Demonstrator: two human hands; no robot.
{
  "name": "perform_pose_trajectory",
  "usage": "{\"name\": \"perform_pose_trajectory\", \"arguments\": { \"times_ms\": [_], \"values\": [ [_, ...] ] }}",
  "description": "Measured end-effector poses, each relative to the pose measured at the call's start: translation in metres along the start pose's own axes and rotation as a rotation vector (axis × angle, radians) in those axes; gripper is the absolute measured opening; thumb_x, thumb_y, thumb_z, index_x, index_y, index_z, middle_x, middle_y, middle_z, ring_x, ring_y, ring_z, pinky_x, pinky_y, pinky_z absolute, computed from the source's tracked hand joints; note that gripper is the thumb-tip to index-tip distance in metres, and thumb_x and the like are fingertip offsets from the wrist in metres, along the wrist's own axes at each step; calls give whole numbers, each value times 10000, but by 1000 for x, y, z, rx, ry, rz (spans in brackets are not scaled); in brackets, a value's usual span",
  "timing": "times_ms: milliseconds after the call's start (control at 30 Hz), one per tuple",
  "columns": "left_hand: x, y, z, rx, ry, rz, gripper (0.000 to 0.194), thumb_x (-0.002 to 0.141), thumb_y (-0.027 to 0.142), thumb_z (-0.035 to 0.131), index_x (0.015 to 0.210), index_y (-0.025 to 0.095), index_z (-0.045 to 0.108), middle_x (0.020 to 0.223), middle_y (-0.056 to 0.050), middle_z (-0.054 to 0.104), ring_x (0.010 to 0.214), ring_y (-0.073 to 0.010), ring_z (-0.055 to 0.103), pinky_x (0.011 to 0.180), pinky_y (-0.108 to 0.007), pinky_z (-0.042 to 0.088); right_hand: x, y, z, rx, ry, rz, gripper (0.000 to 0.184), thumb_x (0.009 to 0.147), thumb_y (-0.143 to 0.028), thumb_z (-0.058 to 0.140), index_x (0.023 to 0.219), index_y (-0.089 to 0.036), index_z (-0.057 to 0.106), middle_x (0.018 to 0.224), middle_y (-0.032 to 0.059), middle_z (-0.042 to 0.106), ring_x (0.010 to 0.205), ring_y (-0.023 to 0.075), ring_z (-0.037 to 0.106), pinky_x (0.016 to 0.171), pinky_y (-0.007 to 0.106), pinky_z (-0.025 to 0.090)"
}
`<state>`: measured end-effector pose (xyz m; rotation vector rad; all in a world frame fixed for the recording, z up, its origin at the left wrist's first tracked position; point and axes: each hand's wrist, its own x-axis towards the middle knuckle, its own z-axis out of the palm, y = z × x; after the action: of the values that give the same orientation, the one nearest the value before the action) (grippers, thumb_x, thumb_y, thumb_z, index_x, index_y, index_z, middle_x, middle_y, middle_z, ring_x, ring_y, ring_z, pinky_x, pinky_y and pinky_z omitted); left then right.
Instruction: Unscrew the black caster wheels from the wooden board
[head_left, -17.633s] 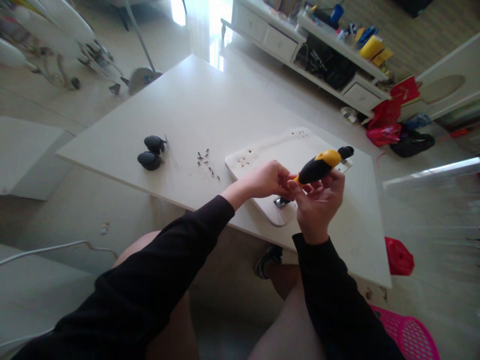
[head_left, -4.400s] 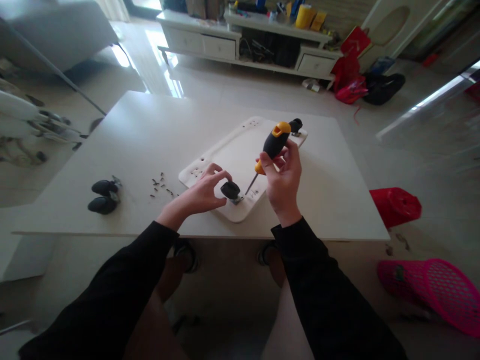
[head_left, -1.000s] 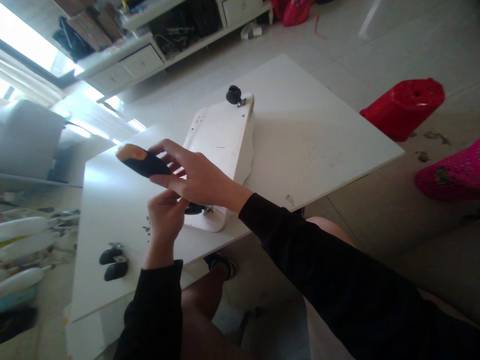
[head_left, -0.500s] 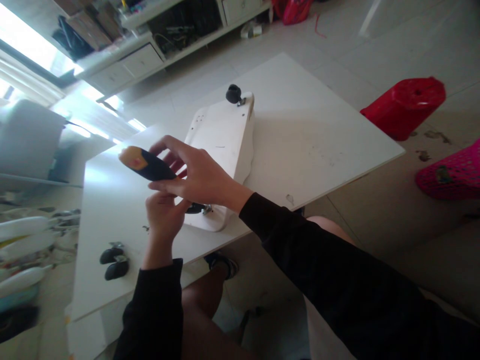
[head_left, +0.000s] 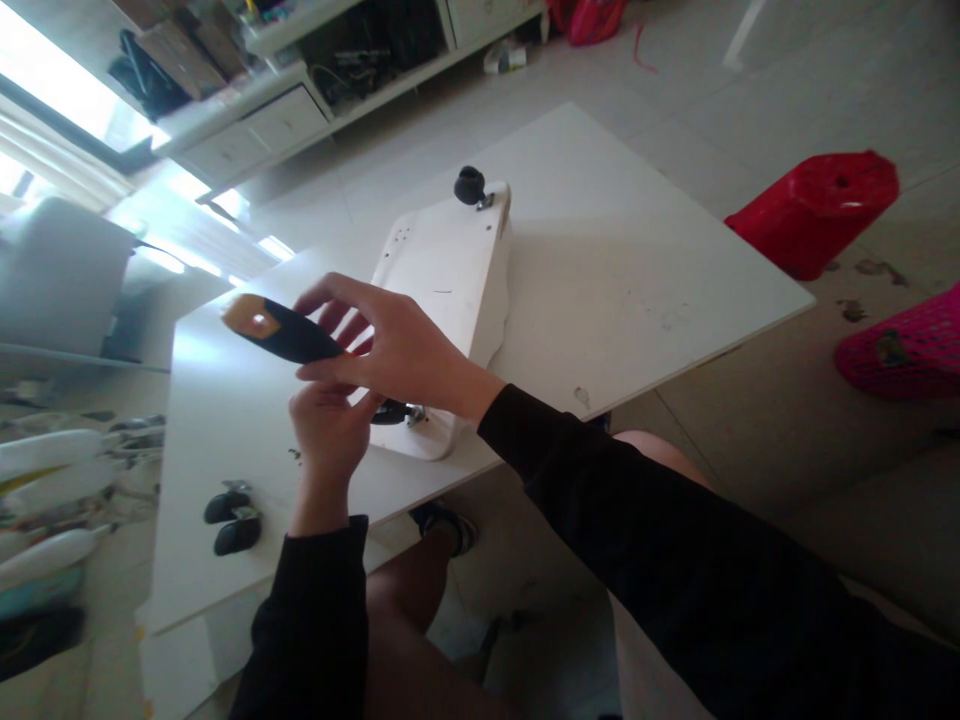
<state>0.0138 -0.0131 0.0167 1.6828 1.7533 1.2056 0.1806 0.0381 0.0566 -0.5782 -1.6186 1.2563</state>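
My right hand (head_left: 397, 350) grips a screwdriver (head_left: 277, 332) with a black and yellow handle, held nearly level over the near corner of a white board (head_left: 450, 270). Just below it my left hand (head_left: 326, 435) is closed in a pinch beside a black caster wheel (head_left: 390, 411) that sits on that corner. What its fingertips hold is hidden. A second black caster (head_left: 469, 185) is fixed at the board's far corner.
The board lies on a white table (head_left: 637, 260). Two loose black casters (head_left: 232, 520) and a few small screws (head_left: 294, 455) lie near the table's left edge. A red stool (head_left: 814, 210) and a pink basket (head_left: 900, 350) stand on the floor to the right.
The screwdriver handle has swung a little, down and then back up to the left, in my right hand. My left hand stays pinched by the near caster.
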Motion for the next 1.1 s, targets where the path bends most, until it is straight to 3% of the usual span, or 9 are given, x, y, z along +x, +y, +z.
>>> {"name": "perform_pose_trajectory", "arguments": {
  "times_ms": [133, 233, 400, 533, 700, 867, 1100],
  "values": [
    [0, -8, 1, -132, 0, 30, 235, 687, 302, 859, 881, 184, 796, 1024, -102, 828, 1089, -287, 771, 986, -414, 644, -2, -2, 0, 23, -28, 26, 336, 917, -207, 741, 1221, -220, 599, 1099, -5, 728, 995, 142, 726, 975, 316, 620],
    [-1, -4, 2, -77, 46, 28, 169, 686, 278, 842, 797, 177, 765, 929, -93, 823, 1003, -283, 780, 883, -393, 668, -3, -2, 1, 32, -53, 37, 345, 953, -206, 698, 1272, -232, 571, 1144, 0, 715, 1018, 137, 716, 979, 299, 609],
    [-1, 9, 9, -100, 69, 124, 257, 702, 162, 840, 952, 186, 783, 1066, -93, 818, 1135, -278, 757, 1030, -409, 631, -3, -2, 2, -22, -49, 39, 425, 885, -265, 804, 1253, -235, 594, 1159, -4, 711, 972, 139, 706, 927, 288, 600],
    [-1, 6, 11, -152, 83, 98, 335, 672, 222, 885, 991, 181, 790, 1085, -115, 814, 1195, -303, 735, 1075, -448, 614, -2, -3, 2, -38, -41, 40, 378, 893, -212, 790, 1219, -225, 599, 1080, -19, 713, 902, 127, 690, 892, 294, 598],
    [-1, -4, 5, -180, 1, 49, 315, 717, 258, 853, 1017, 174, 805, 1128, -123, 818, 1152, -289, 759, 989, -397, 651, -3, -4, 2, 0, -32, 63, 405, 891, -209, 794, 1236, -232, 583, 1074, -18, 712, 933, 135, 701, 873, 286, 606],
    [0, 7, 7, -102, 76, 50, 301, 664, 229, 888, 941, 178, 779, 1015, -102, 823, 1113, -295, 768, 990, -413, 656, -4, -4, 3, 13, -67, 55, 377, 901, -191, 770, 1221, -219, 573, 1077, -15, 705, 921, 128, 702, 862, 283, 599],
    [-1, 7, 9, -195, 46, 29, 338, 602, 259, 946, 889, 206, 775, 1071, -125, 816, 1200, -327, 735, 1000, -452, 653, -2, -3, 2, 26, -72, 57, 327, 919, -163, 747, 1184, -220, 565, 1048, -24, 702, 911, 107, 697, 849, 250, 596]
  ]
}}
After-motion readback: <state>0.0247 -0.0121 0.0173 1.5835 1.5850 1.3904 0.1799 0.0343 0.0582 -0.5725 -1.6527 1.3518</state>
